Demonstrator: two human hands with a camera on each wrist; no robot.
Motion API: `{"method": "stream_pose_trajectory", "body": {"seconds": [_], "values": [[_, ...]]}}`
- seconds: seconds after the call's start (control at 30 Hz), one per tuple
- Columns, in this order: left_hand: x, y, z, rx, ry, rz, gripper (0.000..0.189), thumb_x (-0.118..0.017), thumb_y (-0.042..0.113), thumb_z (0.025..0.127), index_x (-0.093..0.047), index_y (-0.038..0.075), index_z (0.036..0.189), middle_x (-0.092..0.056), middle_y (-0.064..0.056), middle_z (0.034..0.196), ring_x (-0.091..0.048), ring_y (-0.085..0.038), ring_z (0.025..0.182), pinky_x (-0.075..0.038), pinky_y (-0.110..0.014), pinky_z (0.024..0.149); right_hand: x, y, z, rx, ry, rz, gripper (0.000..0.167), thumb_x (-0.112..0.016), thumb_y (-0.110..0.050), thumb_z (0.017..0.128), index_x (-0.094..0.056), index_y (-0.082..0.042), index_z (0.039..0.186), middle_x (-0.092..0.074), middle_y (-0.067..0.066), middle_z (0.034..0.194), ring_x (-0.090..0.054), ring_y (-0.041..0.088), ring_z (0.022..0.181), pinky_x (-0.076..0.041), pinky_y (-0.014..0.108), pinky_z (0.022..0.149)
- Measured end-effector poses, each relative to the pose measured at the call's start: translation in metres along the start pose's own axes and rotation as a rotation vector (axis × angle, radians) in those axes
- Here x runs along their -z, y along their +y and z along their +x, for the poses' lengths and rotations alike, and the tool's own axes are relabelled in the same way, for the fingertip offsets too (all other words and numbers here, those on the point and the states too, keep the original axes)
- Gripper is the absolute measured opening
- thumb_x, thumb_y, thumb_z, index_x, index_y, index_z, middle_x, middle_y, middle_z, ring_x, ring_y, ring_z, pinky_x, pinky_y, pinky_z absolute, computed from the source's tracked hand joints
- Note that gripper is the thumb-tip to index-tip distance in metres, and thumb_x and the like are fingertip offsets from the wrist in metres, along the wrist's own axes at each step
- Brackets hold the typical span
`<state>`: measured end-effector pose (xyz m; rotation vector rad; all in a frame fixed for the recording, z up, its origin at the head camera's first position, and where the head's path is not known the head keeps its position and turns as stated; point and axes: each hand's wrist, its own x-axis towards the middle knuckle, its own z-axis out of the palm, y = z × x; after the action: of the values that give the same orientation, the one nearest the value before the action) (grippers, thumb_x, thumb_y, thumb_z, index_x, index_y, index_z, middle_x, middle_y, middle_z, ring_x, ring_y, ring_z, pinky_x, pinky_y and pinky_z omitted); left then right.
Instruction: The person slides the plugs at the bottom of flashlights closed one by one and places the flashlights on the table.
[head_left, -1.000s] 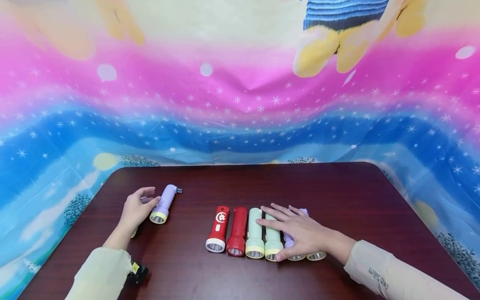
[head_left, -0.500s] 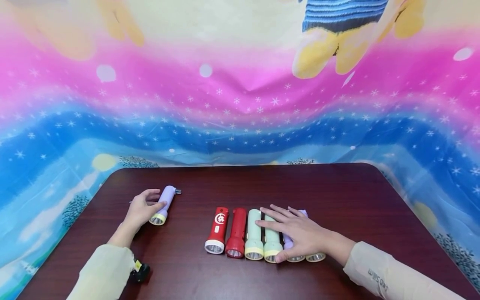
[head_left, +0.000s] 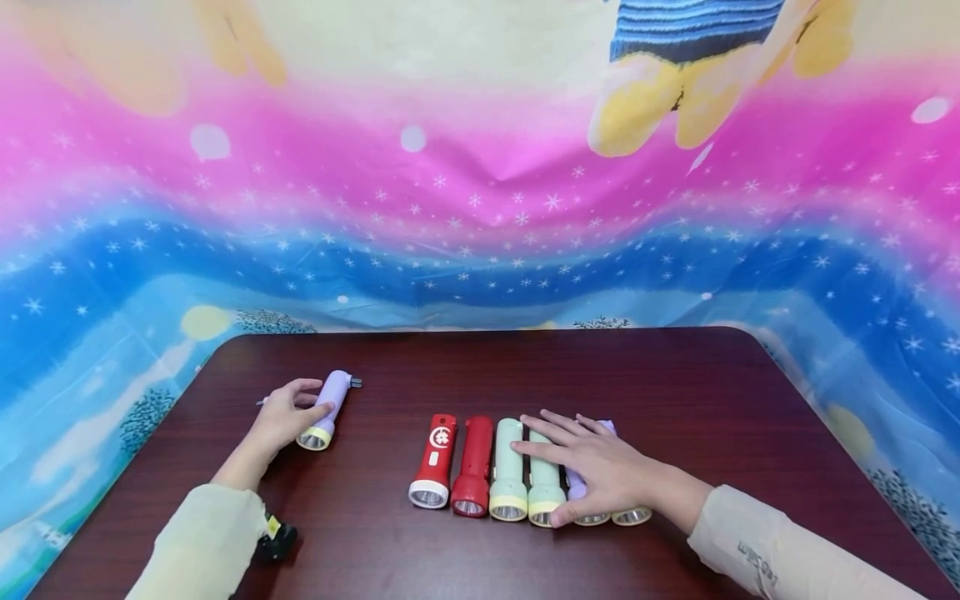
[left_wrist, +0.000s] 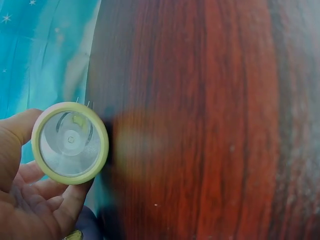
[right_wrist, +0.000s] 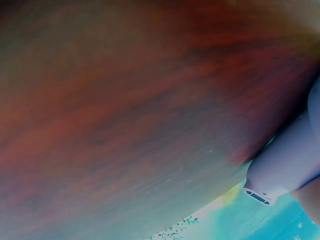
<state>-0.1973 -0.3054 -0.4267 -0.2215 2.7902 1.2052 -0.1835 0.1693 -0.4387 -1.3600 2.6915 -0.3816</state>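
Note:
In the head view my left hand (head_left: 287,417) grips a purple flashlight (head_left: 334,400) with a yellow rim, thumb across its body. Two metal prongs stick out near the tail. The left wrist view shows its clear lens (left_wrist: 70,141) and the fingers curled around it. Part of another purple piece with a yellow edge (left_wrist: 75,235) shows below that hand. My right hand (head_left: 600,462) is spread over the right part of a flashlight row, resting on green (head_left: 545,471) and purple (head_left: 576,483) ones. The rightmost flashlight (head_left: 632,515) is mostly hidden beneath it.
Left of the right hand, the row continues with a green flashlight (head_left: 509,475), a plain red one (head_left: 472,467) and a red one with a white rim (head_left: 433,458). All lie on a dark brown table (head_left: 405,558). A printed cloth (head_left: 465,208) hangs behind its far edge.
My left hand has shifted slightly right, its thumb coming further over the purple flashlight. A thin prong now shows left of that hand. The right hand and the row have stayed put.

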Motion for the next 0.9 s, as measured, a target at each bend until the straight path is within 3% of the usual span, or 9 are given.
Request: {"method": "stream_pose_trajectory", "body": {"seconds": [0.27,0.47,0.9], "values": [[-0.0014,0.0026,-0.0004,0.004,-0.005,0.039,0.062,-0.067,0.029,0.094,-0.043,-0.002,0.143,-0.056,-0.032,0.134,-0.059,-0.041,0.116,-0.056,-0.039,0.083,-0.0012,0.0014,-0.0003,-0.001,0.005,-0.004,0.090,-0.059,-0.079,0.077,-0.026,-0.046,0.154,-0.019,-0.006,0.167,-0.021,0.033,0.153,-0.027,0.072,0.109],[-0.0047,0.0043,-0.0030,-0.015,0.009,0.018,0.059,-0.069,0.022,0.093,-0.045,-0.004,0.140,-0.057,-0.034,0.129,-0.062,-0.038,0.106,-0.058,-0.037,0.077,-0.0011,0.0017,-0.0003,0.007,0.008,-0.007,0.091,-0.059,-0.080,0.076,-0.026,-0.047,0.154,-0.019,-0.006,0.167,-0.022,0.033,0.152,-0.027,0.072,0.109],[-0.0058,0.0038,-0.0088,-0.014,0.120,0.025,0.061,-0.070,0.023,0.092,-0.044,-0.001,0.142,-0.057,-0.033,0.130,-0.059,-0.042,0.111,-0.057,-0.043,0.083,-0.0011,0.0016,-0.0003,-0.001,0.005,-0.006,0.090,-0.059,-0.080,0.076,-0.025,-0.047,0.154,-0.019,-0.007,0.167,-0.022,0.033,0.152,-0.027,0.072,0.109]]}}
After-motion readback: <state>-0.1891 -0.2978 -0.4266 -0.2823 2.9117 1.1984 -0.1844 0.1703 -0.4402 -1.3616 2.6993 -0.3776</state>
